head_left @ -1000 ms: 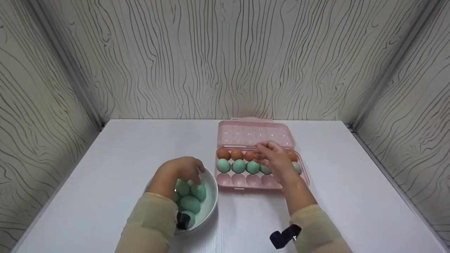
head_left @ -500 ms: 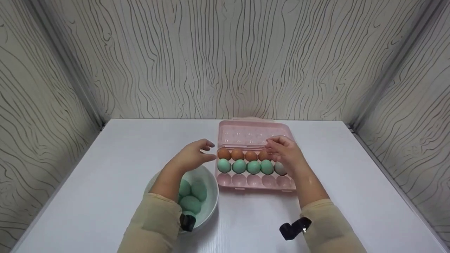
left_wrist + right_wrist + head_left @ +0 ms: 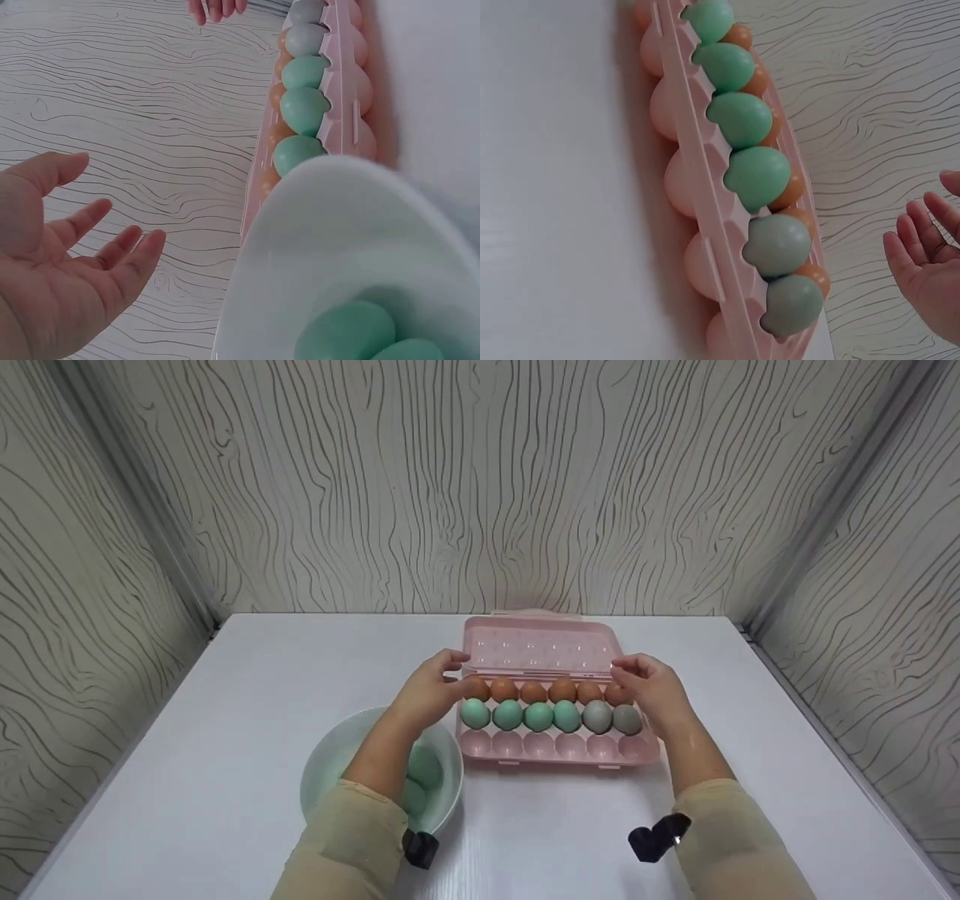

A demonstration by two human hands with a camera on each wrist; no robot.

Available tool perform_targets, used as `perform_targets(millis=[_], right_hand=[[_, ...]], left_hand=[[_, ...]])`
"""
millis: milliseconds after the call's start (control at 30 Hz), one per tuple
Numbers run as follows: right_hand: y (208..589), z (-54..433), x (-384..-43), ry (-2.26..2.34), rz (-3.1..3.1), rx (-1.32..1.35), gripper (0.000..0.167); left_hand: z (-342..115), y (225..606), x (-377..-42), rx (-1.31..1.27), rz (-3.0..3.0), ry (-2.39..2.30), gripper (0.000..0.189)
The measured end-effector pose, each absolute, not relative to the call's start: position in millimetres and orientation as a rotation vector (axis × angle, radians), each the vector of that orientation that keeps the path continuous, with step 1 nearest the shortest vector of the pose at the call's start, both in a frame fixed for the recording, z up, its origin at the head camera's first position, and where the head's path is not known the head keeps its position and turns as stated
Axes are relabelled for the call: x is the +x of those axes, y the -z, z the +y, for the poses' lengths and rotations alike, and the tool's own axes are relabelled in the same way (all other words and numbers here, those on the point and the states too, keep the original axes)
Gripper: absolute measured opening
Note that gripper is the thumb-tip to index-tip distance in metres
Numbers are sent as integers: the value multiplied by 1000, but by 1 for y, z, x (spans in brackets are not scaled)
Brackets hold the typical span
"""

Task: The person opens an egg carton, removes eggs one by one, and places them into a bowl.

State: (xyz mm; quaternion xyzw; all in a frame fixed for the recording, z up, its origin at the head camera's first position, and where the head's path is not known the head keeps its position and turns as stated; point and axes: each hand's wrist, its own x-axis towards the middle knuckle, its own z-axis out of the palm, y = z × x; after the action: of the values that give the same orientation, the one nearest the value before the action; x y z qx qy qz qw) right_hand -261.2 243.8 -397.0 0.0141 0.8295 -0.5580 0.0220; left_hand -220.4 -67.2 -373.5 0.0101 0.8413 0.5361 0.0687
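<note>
Currently, in the head view, the left hand is released, fingers parted at the near-left end of the open pink plastic egg carton; its forearm hides part of the round white bowl and smooth green eggs. The right hand, also released, partly covers the rightmost brown egg. From the left wrist, the bowl beside the left palm is cut off below. From the right wrist, the carton lies beside the loose right fingers, the thumb cropped.

The carton is pink, its eggs brown, green and grey, walls wood-grained
</note>
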Motion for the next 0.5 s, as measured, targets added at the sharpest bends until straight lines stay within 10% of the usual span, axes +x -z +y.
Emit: perform_targets(millis=[500], right_hand=[[432, 261, -266, 1168, 2794, 101, 40]], left_hand=[[-51, 381, -216, 90, 2454, -1642, 33]])
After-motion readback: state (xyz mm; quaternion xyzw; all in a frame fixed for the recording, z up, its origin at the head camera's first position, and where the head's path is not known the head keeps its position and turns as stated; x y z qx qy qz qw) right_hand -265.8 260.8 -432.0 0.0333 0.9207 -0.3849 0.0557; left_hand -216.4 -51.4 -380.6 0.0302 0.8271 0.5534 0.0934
